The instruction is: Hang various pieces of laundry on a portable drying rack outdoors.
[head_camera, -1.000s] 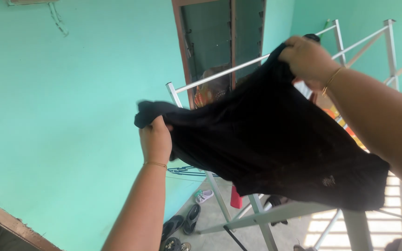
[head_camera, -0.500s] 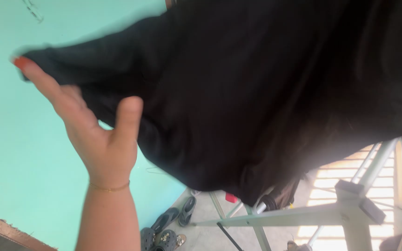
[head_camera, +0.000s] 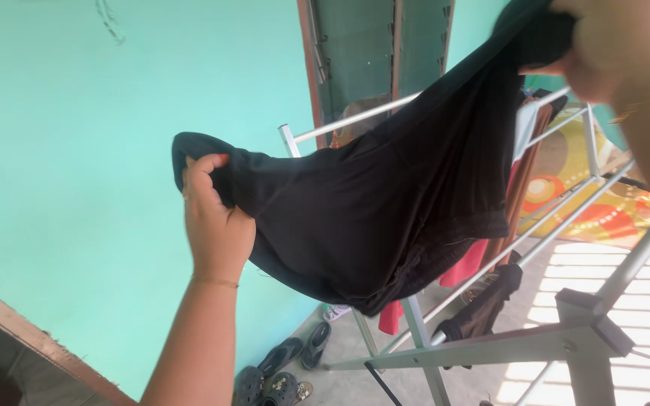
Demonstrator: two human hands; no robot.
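At left, the left hand [head_camera: 216,222] pinches one corner of a limp black cloth garment [head_camera: 385,203]; at far right the right hand [head_camera: 611,45] clutches the opposite end, higher. The garment sags between them above the grey metal drying rack [head_camera: 566,342]. It looks soft and light, best held by its edges.

Both forearms were bare, with no sleeve reaching into view. The left hand [head_camera: 216,218] wore a thin gold chain bracelet [head_camera: 216,283] at the wrist, just below the palm, and its fingernails were painted orange-red. The right hand [head_camera: 611,45] showed a similar slim gold bracelet [head_camera: 645,101] at its wrist, partly blurred. No rings could be made out.
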